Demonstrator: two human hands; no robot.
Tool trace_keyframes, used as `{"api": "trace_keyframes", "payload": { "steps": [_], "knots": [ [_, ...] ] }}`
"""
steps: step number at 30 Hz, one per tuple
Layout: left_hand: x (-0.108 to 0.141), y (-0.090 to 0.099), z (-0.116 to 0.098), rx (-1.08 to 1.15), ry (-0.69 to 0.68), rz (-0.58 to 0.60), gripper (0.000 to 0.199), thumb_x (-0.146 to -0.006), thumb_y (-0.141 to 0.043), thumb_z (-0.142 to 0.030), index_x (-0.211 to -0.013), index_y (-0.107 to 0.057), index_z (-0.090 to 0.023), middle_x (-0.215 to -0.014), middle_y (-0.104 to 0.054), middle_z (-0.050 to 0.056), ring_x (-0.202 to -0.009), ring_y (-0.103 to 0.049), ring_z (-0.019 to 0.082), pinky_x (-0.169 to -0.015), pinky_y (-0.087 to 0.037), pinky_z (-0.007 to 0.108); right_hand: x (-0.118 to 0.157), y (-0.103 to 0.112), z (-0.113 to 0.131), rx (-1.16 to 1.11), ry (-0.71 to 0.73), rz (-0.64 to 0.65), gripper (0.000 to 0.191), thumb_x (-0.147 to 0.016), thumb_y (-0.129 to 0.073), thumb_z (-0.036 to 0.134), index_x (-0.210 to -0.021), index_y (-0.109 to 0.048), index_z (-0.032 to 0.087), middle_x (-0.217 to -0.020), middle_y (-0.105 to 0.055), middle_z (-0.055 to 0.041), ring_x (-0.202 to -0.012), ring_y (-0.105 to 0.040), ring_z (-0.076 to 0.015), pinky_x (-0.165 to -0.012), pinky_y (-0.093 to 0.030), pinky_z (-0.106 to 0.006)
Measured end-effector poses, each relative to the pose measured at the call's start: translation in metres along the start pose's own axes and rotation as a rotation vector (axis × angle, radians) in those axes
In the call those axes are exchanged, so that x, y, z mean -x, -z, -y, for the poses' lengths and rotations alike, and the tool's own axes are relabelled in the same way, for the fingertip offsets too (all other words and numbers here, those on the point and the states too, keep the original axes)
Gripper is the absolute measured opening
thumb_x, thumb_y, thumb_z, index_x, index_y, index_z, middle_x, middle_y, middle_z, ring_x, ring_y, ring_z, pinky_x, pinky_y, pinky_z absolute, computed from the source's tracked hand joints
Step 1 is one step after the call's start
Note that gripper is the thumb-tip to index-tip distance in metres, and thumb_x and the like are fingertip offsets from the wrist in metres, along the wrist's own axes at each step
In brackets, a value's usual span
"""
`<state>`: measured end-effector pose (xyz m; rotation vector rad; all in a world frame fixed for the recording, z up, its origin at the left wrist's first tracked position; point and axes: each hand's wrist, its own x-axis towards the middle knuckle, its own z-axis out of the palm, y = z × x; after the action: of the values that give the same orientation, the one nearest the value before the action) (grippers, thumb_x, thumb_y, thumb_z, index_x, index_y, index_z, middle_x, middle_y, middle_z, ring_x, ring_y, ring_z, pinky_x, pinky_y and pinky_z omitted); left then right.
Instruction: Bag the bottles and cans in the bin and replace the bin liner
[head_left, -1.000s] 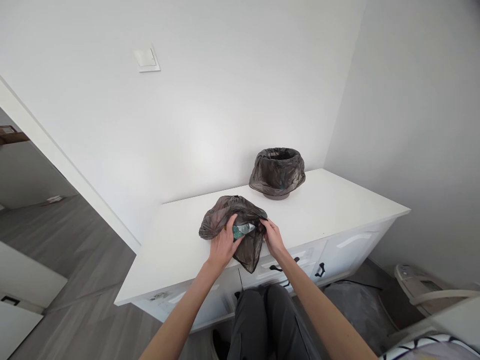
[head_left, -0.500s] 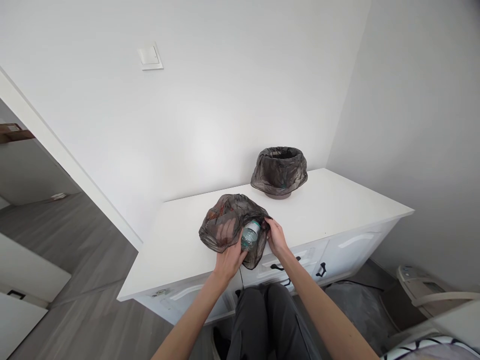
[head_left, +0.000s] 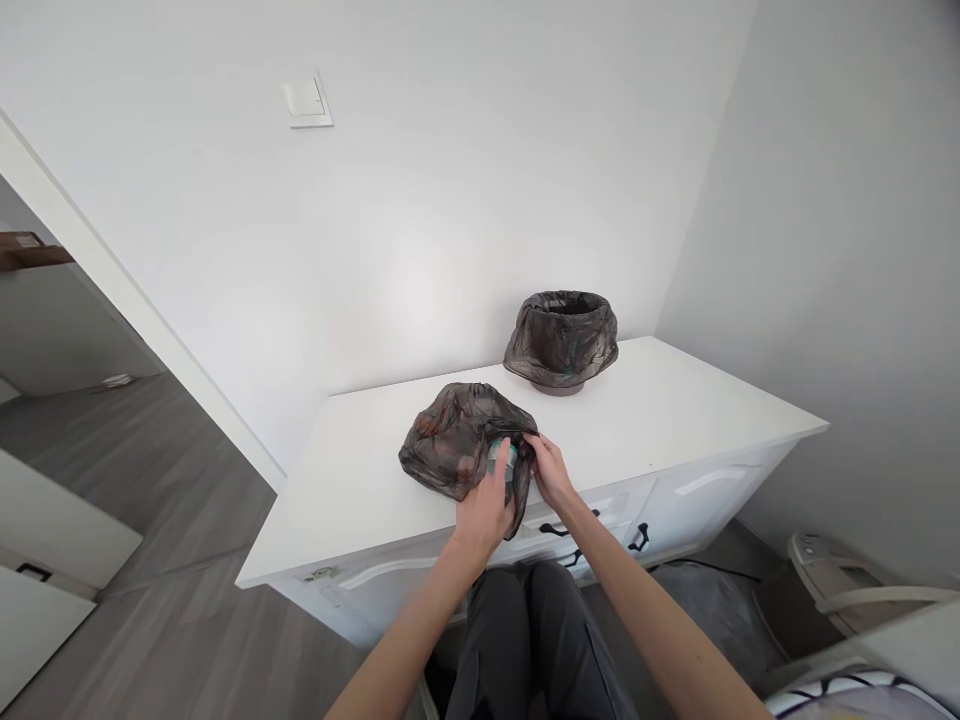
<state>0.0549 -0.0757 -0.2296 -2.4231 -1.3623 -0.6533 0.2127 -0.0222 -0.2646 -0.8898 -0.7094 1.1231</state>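
Observation:
A dark see-through garbage bag (head_left: pixel 450 440), bulging with reddish contents, lies near the front of the white cabinet top. At its mouth is a clear plastic bottle (head_left: pixel 511 462) with a green-blue end, partly inside the bag. My left hand (head_left: pixel 484 512) grips this bottle, thumb lying along it; its other fingers are mostly hidden. The bag's rim is pinched between the fingers of my right hand (head_left: pixel 549 470), just right of the bottle. Behind them stands a round bin (head_left: pixel 559 388) lined with another dark bag (head_left: pixel 561 340), folded down over its rim.
The white cabinet (head_left: pixel 675 410) stands against the wall, with black handles (head_left: pixel 639 537) on its front. A light switch (head_left: pixel 307 102) is up on the wall. To the left is a doorway onto a grey floor (head_left: pixel 202 560); a beige appliance (head_left: pixel 840 575) sits low at right.
My left hand has shifted right and turned, its thumb now over the bottle, covering more of it. The right hand stays at the bag's rim. The view has tilted slightly.

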Motion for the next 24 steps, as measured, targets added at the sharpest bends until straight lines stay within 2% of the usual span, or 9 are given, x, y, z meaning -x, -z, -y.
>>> {"api": "trace_keyframes", "payload": {
  "steps": [4,8,10,13,17,18,20,21,24],
  "knots": [
    [-0.013,-0.012,-0.007,0.04,0.02,-0.018,0.087,-0.094,-0.056,-0.021,-0.169,-0.012,-0.016,-0.151,-0.056,0.028,-0.124,-0.069,0.036,-0.099,-0.056,0.044,-0.001,0.0,-0.001,0.003,-0.003,0.0,0.031,-0.076,-0.077,0.052,-0.079,-0.067,0.023,-0.064,-0.06,0.003,-0.059,-0.047,-0.0152,-0.054,-0.033,-0.028],
    [0.002,-0.004,0.007,0.164,0.149,-0.003,0.078,-0.1,-0.053,-0.031,-0.167,-0.019,-0.012,-0.12,-0.075,0.023,-0.099,-0.078,0.033,-0.085,-0.059,0.04,-0.001,0.0,0.0,-0.01,0.012,-0.009,0.029,-0.076,-0.075,0.051,-0.078,-0.066,0.023,-0.067,-0.062,0.0018,-0.064,-0.051,-0.0166,-0.058,-0.037,-0.028],
    [0.025,0.013,0.031,0.315,0.19,0.04,0.07,-0.102,-0.051,-0.041,-0.165,-0.03,-0.017,-0.105,-0.079,0.016,-0.089,-0.078,0.031,-0.081,-0.06,0.04,0.0,0.0,0.001,-0.022,0.024,-0.012,0.028,-0.075,-0.076,0.049,-0.074,-0.065,0.023,-0.069,-0.062,0.0014,-0.067,-0.051,-0.0167,-0.061,-0.04,-0.028],
    [0.074,0.051,0.08,0.603,0.294,0.095,0.062,-0.102,-0.046,-0.054,-0.158,-0.046,-0.027,-0.122,-0.078,0.012,-0.108,-0.075,0.032,-0.09,-0.06,0.043,0.001,-0.001,0.001,-0.032,0.035,-0.01,0.027,-0.075,-0.076,0.048,-0.073,-0.065,0.023,-0.072,-0.063,0.0005,-0.071,-0.052,-0.0174,-0.064,-0.042,-0.028],
    [0.15,0.093,0.135,1.182,0.728,0.261,0.068,-0.098,-0.04,-0.069,-0.155,-0.053,-0.035,-0.14,-0.07,0.003,-0.124,-0.07,0.035,-0.105,-0.056,0.056,0.002,0.0,0.001,-0.032,0.031,-0.005,0.026,-0.075,-0.076,0.047,-0.074,-0.065,0.023,-0.074,-0.064,0.0,-0.073,-0.052,-0.0184,-0.064,-0.042,-0.029],
    [0.168,0.099,0.143,1.34,0.845,0.281,0.073,-0.096,-0.04,-0.073,-0.158,-0.049,-0.036,-0.14,-0.071,0.001,-0.123,-0.07,0.036,-0.109,-0.053,0.06,0.003,0.0,0.001,-0.033,0.029,-0.004,0.026,-0.075,-0.076,0.047,-0.074,-0.066,0.023,-0.074,-0.065,-0.0001,-0.073,-0.052,-0.0185,-0.065,-0.042,-0.029],
    [0.197,0.108,0.153,1.514,1.058,0.168,0.082,-0.09,-0.039,-0.082,-0.162,-0.038,-0.044,-0.13,-0.075,-0.006,-0.117,-0.073,0.036,-0.113,-0.048,0.065,0.004,0.0,0.001,-0.034,0.028,-0.004,0.026,-0.076,-0.077,0.047,-0.074,-0.067,0.023,-0.075,-0.065,-0.0002,-0.074,-0.052,-0.0184,-0.066,-0.042,-0.029],
    [0.207,0.111,0.155,1.562,1.119,0.119,0.09,-0.086,-0.039,-0.086,-0.164,-0.032,-0.043,-0.129,-0.076,-0.005,-0.118,-0.073,0.038,-0.114,-0.047,0.067,0.005,0.0,0.001,-0.034,0.028,-0.005,0.026,-0.075,-0.077,0.047,-0.074,-0.067,0.022,-0.075,-0.065,-0.0001,-0.074,-0.052,-0.0183,-0.066,-0.042,-0.029],
    [0.213,0.121,0.157,1.529,1.083,0.086,0.111,-0.077,-0.042,-0.093,-0.167,-0.032,-0.028,-0.142,-0.068,0.011,-0.125,-0.067,0.045,-0.113,-0.046,0.07,0.006,0.001,0.0,-0.028,0.029,-0.004,0.027,-0.075,-0.078,0.048,-0.074,-0.067,0.022,-0.075,-0.065,-0.0001,-0.075,-0.052,-0.0184,-0.068,-0.042,-0.029]
  ]
}}
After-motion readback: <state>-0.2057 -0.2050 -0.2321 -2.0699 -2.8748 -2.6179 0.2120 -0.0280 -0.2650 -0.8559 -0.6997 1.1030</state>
